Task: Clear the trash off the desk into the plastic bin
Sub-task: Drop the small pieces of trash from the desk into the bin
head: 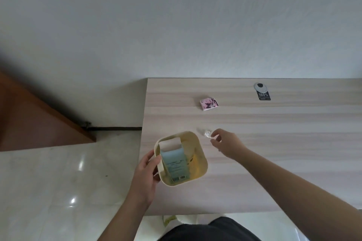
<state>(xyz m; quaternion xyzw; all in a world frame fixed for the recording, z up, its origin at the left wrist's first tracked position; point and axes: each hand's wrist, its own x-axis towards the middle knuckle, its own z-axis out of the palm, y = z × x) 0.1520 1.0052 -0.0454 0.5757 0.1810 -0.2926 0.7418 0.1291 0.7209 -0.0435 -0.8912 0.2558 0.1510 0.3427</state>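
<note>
Right hand (223,143) pinching clear wrapper (207,133) (on desk (274,143)); left hand (146,174) gripping bin (201,164)

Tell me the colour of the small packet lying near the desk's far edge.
Pink with a dark cartoon print, seen in the head view: the small packet.

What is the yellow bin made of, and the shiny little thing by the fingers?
The bin looks like smooth matte plastic: pale yellow, thin walls, rounded corners. The little wrapper by the right hand seems to be crinkled clear plastic film, see-through with glints, though it is too small to be sure.
</note>
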